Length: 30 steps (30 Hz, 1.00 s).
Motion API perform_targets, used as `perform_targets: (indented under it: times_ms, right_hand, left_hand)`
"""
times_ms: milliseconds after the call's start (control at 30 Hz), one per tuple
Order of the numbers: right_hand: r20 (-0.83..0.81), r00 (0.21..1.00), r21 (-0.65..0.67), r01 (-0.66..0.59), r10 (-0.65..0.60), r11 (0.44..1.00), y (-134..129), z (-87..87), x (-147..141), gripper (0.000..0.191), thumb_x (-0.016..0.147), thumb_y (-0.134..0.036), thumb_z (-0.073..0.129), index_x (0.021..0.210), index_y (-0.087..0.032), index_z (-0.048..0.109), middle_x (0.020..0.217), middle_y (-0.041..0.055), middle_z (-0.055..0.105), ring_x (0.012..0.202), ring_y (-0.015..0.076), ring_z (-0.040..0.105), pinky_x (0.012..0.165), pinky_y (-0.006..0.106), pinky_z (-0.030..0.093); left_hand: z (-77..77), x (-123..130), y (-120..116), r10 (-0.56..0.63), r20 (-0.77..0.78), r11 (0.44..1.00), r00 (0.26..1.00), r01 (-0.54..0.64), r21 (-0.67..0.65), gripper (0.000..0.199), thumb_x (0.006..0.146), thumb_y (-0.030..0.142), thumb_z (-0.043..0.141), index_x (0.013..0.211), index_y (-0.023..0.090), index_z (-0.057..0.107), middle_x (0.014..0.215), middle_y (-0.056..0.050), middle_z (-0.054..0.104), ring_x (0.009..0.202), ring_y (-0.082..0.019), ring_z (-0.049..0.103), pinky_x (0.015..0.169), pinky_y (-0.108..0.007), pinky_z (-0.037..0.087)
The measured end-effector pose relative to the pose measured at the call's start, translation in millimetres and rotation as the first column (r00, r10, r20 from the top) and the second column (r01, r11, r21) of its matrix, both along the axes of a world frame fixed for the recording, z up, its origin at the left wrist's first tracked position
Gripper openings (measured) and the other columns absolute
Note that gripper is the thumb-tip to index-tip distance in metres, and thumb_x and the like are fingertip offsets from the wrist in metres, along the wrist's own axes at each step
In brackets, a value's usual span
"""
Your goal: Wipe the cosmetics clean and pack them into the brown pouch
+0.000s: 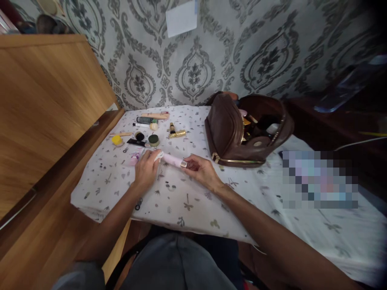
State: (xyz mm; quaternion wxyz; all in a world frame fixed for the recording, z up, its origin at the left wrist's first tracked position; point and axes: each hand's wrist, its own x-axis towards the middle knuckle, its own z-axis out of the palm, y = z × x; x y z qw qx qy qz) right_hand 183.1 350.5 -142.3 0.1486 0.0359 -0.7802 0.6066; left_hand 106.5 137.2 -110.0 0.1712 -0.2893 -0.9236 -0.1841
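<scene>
A pale pink cosmetic tube (173,159) with a silver end lies between my hands, just above the cloth. My right hand (200,171) is closed on its silver end, thumb and fingers pinching it. My left hand (147,167) is closed on a crumpled white tissue (159,155), which touches the tube's other end. Left-hand fingertips are partly hidden by the tissue. Beside that hand, a pink-and-white packet (135,157) lies on the cloth. Just behind it are a black tube (138,143) and a small dark-lidded jar (154,139).
An unzipped brown leather bag (225,129) with cosmetics inside stands at the right. Several small items, including a yellow-capped jar (117,140) and a gold tube (177,134), lie behind my hands. A wooden cabinet (54,88) borders the left; a blurred-out item (320,177) lies right.
</scene>
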Motion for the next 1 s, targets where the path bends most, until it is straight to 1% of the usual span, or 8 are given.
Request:
perform_targets:
  times_ms: [133,200,333,467,600,733,867,1000]
  right_hand:
    - [-0.048,0.996,0.124,0.075,-0.069,0.989,3,2.4,0,0.018,0.077,-0.036,0.070,0.083,-0.019,0.065,0.080,0.0021,0.063,0.065,0.0144,0.059,0.060,0.026,0.048]
    - [-0.055,0.993,0.182,0.114,-0.105,0.977,5,3.2,-1,0.015,0.079,-0.033,0.068,0.082,-0.019,0.066,0.077,0.0019,0.064,0.065,0.0145,0.059,0.061,0.027,0.047]
    - [-0.033,0.991,0.225,0.136,-0.132,0.965,5,3.1,-2,0.013,0.080,-0.030,0.066,0.086,-0.019,0.066,0.069,-0.0005,0.064,0.062,0.0140,0.058,0.060,0.026,0.046]
    - [-0.053,0.991,0.274,0.135,-0.125,0.952,5,2.3,-2,0.016,0.078,-0.026,0.067,0.093,-0.019,0.067,0.072,-0.0009,0.064,0.061,0.0128,0.056,0.059,0.025,0.045]
    - [-0.058,0.990,0.337,0.142,-0.130,0.931,4,2.9,-2,0.021,0.074,-0.016,0.067,0.095,-0.019,0.066,0.076,-0.0007,0.063,0.062,0.0129,0.056,0.060,0.024,0.044]
    - [-0.098,0.986,0.428,0.162,-0.133,0.889,4,5.3,-2,0.015,0.075,-0.015,0.068,0.090,-0.019,0.066,0.080,0.0015,0.065,0.072,0.0164,0.059,0.067,0.027,0.045]
    - [-0.102,0.986,0.478,0.168,-0.136,0.862,5,5.4,-2,0.013,0.075,-0.016,0.072,0.085,-0.019,0.066,0.081,0.0027,0.066,0.077,0.0187,0.060,0.071,0.028,0.045]
    - [-0.076,0.988,0.472,0.157,-0.137,0.868,6,3.2,-3,0.016,0.076,-0.016,0.072,0.090,-0.020,0.067,0.085,0.0036,0.068,0.077,0.0188,0.061,0.071,0.028,0.046]
  left_hand:
    - [-2.9,-12,-4,0.007,0.059,1.000,0.998,-0.006,-0.020,0.037,0.095,0.023,0.045,0.129,0.024,0.060,0.115,-0.008,0.065,0.104,-0.025,0.062,0.085,-0.034,0.049]
    - [-5.9,-18,-5,-0.009,0.087,0.999,0.996,0.012,-0.032,0.037,0.094,0.022,0.047,0.127,0.023,0.061,0.114,-0.007,0.065,0.104,-0.025,0.062,0.086,-0.035,0.050]
    - [-8.6,-24,-5,-0.043,0.095,0.998,0.994,0.046,-0.030,0.037,0.093,0.021,0.047,0.128,0.022,0.060,0.115,-0.008,0.066,0.103,-0.025,0.063,0.087,-0.037,0.050]
    - [-3.5,-19,0,-0.095,0.064,0.995,0.993,0.097,-0.025,0.033,0.095,0.023,0.047,0.126,0.020,0.058,0.118,-0.008,0.066,0.107,-0.025,0.063,0.089,-0.037,0.050]
    - [3.1,-6,15,-0.227,0.007,0.973,0.974,0.227,-0.037,0.028,0.098,0.028,0.045,0.122,0.018,0.055,0.117,-0.009,0.067,0.109,-0.024,0.062,0.085,-0.035,0.052]
    - [2.5,5,33,-0.369,-0.096,0.924,0.924,0.355,-0.143,0.026,0.100,0.030,0.041,0.117,0.020,0.059,0.105,-0.008,0.065,0.101,-0.022,0.061,0.077,-0.031,0.052]
    - [-5.4,7,41,-0.392,-0.132,0.904,0.911,0.353,-0.242,0.027,0.100,0.027,0.041,0.120,0.025,0.059,0.113,-0.009,0.061,0.105,-0.021,0.058,0.071,-0.028,0.051]
    - [-10.7,0,35,-0.345,-0.130,0.918,0.930,0.306,-0.251,0.031,0.101,0.028,0.038,0.123,0.024,0.059,0.113,-0.010,0.060,0.106,-0.022,0.057,0.070,-0.029,0.051]
